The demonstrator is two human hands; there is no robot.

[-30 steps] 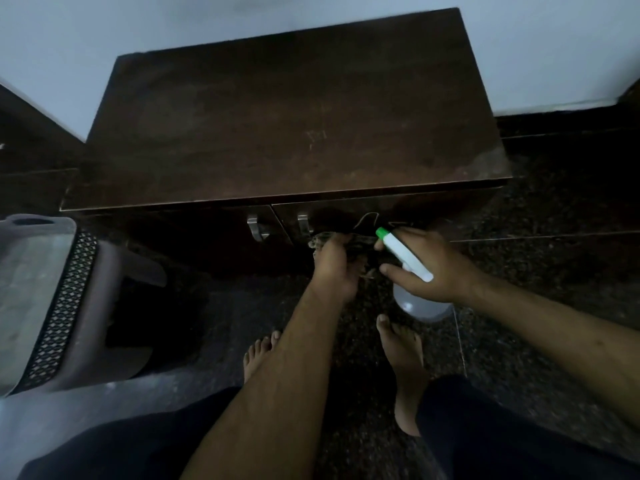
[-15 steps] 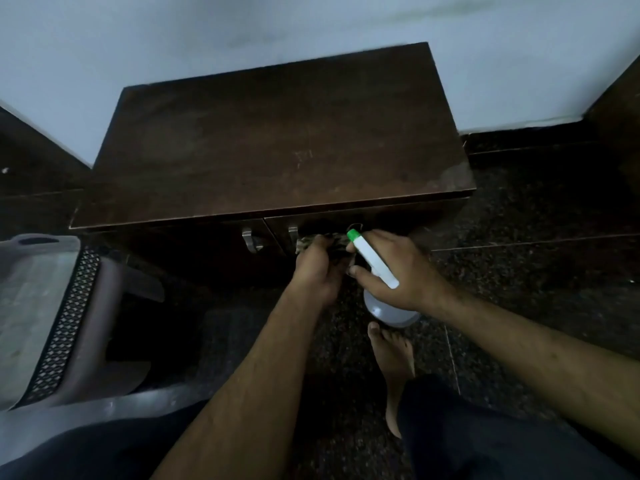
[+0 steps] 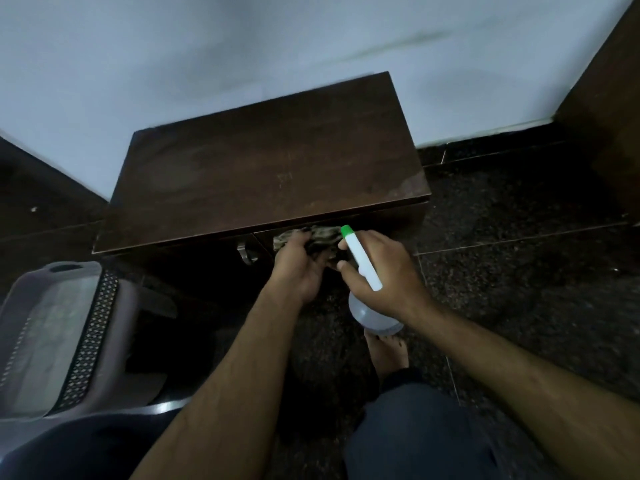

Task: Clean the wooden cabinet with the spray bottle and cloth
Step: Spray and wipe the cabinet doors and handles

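At frame center, the left hand (image 3: 298, 268) grips a patterned cloth (image 3: 320, 237) against the front of the cabinet (image 3: 263, 174), just under its top edge. The right hand (image 3: 384, 271), beside it, is wrapped around the bottle (image 3: 362, 261), green nozzle toward the cabinet.

The cabinet (image 3: 263, 181) is dark wood, matt and worn pale near its right front corner. Its handle (image 3: 245, 252) looks like metal. The cloth (image 3: 323, 237) is patterned fabric; the spray bottle (image 3: 367, 271) smooth plastic; the floor (image 3: 519, 271) speckled stone.

Bare forearms with no sleeves, dark navy trousers (image 3: 415, 434), and one bare foot (image 3: 388, 351) showing.
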